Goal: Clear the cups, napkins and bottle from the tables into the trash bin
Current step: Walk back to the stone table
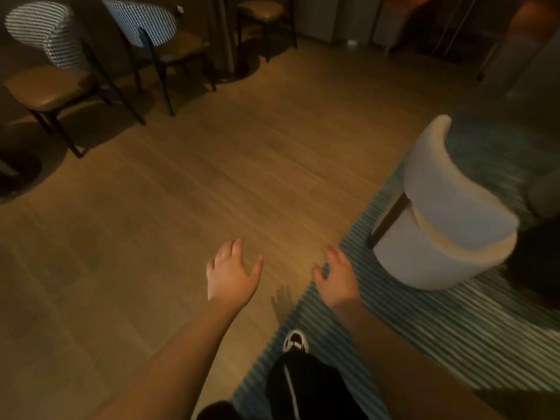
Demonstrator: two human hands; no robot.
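Note:
No cup, napkin, bottle or trash bin shows in the head view. My left hand (231,272) hangs over the wooden floor (212,177) at lower centre, palm down, fingers spread, holding nothing. My right hand (336,275) is beside it over the edge of a striped rug (454,334), also spread and holding nothing. Below the hands I see my dark trouser leg and one white-toed shoe (295,341) on the rug's edge.
A white rounded chair (448,213) stands on the rug at the right. Two patterned-back chairs with brown seats (48,83) (157,34) stand at the upper left. A table's pedestal base (236,68) and another chair (266,13) are at the top.

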